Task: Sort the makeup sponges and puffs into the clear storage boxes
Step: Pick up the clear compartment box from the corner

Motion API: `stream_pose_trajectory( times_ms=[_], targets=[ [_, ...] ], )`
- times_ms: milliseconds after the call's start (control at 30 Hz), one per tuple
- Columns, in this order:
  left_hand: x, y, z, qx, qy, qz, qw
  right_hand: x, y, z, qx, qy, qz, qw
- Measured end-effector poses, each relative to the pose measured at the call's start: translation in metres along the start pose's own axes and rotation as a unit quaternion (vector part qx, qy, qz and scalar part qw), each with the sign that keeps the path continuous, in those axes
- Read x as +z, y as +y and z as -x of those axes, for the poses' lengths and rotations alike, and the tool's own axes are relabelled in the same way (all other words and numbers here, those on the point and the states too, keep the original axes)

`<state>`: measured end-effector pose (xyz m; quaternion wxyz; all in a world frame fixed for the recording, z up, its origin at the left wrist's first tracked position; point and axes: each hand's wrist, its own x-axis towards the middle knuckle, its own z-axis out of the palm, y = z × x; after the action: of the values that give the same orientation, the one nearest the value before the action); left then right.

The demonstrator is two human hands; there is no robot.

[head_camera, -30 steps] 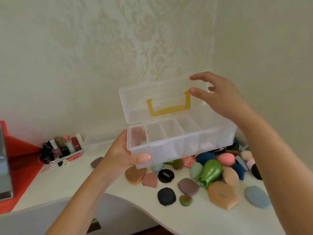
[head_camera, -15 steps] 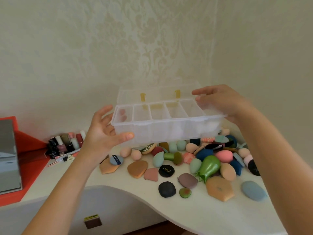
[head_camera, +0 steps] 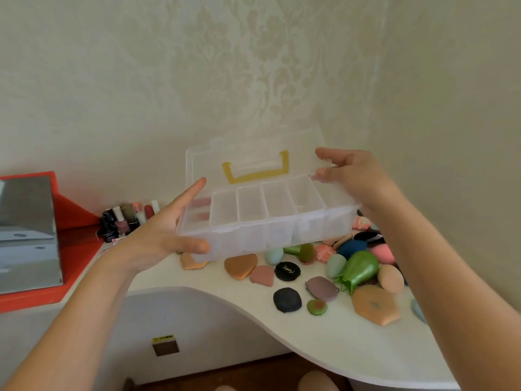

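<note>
The clear storage box (head_camera: 267,230) is held in the air above the desk (head_camera: 324,342), over the far left part of the pile of sponges and puffs. Its lid (head_camera: 253,156) stands open behind the base, and a yellow handle (head_camera: 255,176) shows on the lid. The base is divided into a single row of compartments running left to right.

Left hand (head_camera: 158,238): positioned at the left end of the box. The thumb lies flat against the near wall at the corner; the fingers are extended straight along the left end. The hand supports the box without curling around it.

Right hand (head_camera: 355,176): positioned at the far right corner. The fingers are curled and the thumb meets the rim there. It appears to pinch the lid edge, though the clear plastic makes the exact contact hard to tell.

On the desk, near and right of the box:
- a glossy green teardrop sponge (head_camera: 359,268);
- a round black puff (head_camera: 287,270) with a gold logo;
- an orange hexagonal puff (head_camera: 375,304) at the near right;
- a dark rounded puff (head_camera: 287,299) nearest the desk edge;
- a mauve puff (head_camera: 322,288) just right of it.

Nail polish bottles (head_camera: 124,218) stand at the far left against the wall, beside a red tray (head_camera: 76,244).
</note>
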<state>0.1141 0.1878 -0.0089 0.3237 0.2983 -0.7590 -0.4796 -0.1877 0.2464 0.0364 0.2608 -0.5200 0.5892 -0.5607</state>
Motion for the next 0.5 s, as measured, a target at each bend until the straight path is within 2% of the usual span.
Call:
stream_pose_trajectory(
  times_ms=[100, 133, 300, 500],
  targets=[
    [-0.001, 0.007, 0.004, -0.008, 0.001, 0.171, 0.985, 0.006, 0.004, 0.003, 0.001, 0.005, -0.037, 0.999],
    [0.0, 0.006, 0.003, -0.012, 0.017, 0.194, 0.981, 0.008, 0.004, 0.004, -0.001, 0.004, -0.046, 0.999],
    [-0.003, -0.027, -0.013, -0.059, 0.225, 0.171, 0.957, 0.029, 0.009, 0.017, -0.03, -0.049, -0.053, 0.997],
    [-0.016, -0.046, -0.003, -0.061, 0.257, 0.157, 0.952, 0.032, 0.029, 0.029, 0.011, -0.086, -0.147, 0.985]
  ],
)
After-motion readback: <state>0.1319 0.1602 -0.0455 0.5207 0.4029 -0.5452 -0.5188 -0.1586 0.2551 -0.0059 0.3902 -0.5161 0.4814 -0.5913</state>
